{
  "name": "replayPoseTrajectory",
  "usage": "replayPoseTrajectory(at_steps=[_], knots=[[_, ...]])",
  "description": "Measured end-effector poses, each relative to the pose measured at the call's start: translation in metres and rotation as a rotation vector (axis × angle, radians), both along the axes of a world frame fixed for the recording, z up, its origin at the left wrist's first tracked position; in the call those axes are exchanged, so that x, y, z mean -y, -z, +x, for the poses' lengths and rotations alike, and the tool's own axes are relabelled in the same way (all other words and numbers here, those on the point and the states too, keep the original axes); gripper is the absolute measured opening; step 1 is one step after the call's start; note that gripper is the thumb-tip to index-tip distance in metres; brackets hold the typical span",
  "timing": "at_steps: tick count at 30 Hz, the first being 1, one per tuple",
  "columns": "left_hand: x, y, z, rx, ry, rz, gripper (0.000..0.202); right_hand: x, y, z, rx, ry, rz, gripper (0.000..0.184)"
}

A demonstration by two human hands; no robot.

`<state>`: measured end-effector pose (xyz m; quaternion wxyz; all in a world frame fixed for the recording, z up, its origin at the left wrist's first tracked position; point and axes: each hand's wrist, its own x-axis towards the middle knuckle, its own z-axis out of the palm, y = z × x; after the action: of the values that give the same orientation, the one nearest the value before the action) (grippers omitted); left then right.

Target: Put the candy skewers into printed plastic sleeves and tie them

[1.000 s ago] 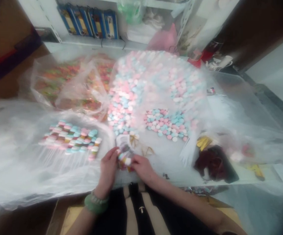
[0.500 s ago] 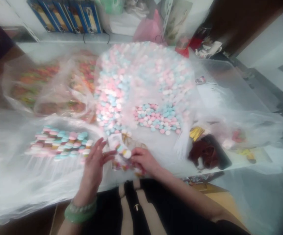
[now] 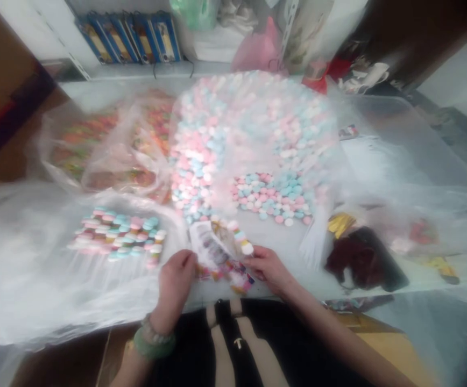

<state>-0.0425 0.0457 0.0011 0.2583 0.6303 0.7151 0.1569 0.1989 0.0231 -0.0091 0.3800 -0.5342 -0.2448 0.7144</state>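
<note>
A: What can't you make out?

B: Plenty. The frame is blurry, and cloudy plastic veils most of the sweets in the big bag [image 3: 195, 148]. I can't read the print on the wrapper [image 3: 211, 244], which lies just in front of that bag. The fingertips of the left hand [image 3: 177, 277] are drawn together at the wrapper's left edge, but I can't tell whether they have hold of it.

A: What else is around?

B: Left of the big bag is a clear bag of orange and green sweets [image 3: 90, 129]. Nearer, to its front left, lies a batch of finished sticks [image 3: 122, 231]. Gold ties [image 3: 340, 224] and a dark red cloth [image 3: 352, 260] sit to its front right; blue folders [image 3: 136, 40] and a pink bag [image 3: 257, 51] stand behind it. The wrapper and some small colourful packets [image 3: 237, 277] crowd the space between the hands.

A: And the candy stick [image 3: 239, 236]?

B: It's in front of the big bag, tilted, over the wrapper's right side. Short and striped, it has white, pale blue and yellowish bands and a rounded white near end. The right hand [image 3: 268, 267] is nearly closed, thumb and fingers pinching that end.
</note>
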Motion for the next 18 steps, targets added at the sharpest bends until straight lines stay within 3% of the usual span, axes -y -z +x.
replayPoseTrajectory(at_steps=[2, 4, 7, 10, 14, 18], knots=[[0.000, 0.000, -0.015, 0.031, -0.049, -0.054, 0.021, 0.000, 0.003, 0.002, 0.108, -0.057, 0.021, 0.022], [0.002, 0.004, -0.020, 0.054, -0.028, -0.011, 0.019, 0.001, 0.004, -0.001, 0.317, -0.126, 0.109, 0.021], [0.007, 0.013, -0.014, 0.139, 0.071, 0.074, 0.028, 0.005, 0.005, -0.013, 0.711, -0.249, 0.263, 0.020], [0.010, 0.019, -0.001, 0.072, 0.142, 0.025, 0.040, 0.010, 0.007, -0.026, 0.948, -0.371, 0.325, 0.018], [0.011, 0.022, 0.006, -0.141, 0.218, -0.008, 0.052, 0.012, 0.011, -0.032, 1.097, -0.444, 0.261, 0.017], [0.016, 0.022, -0.002, -0.077, 0.162, 0.104, 0.041, 0.009, 0.015, -0.027, 0.972, -0.319, 0.245, 0.018]])
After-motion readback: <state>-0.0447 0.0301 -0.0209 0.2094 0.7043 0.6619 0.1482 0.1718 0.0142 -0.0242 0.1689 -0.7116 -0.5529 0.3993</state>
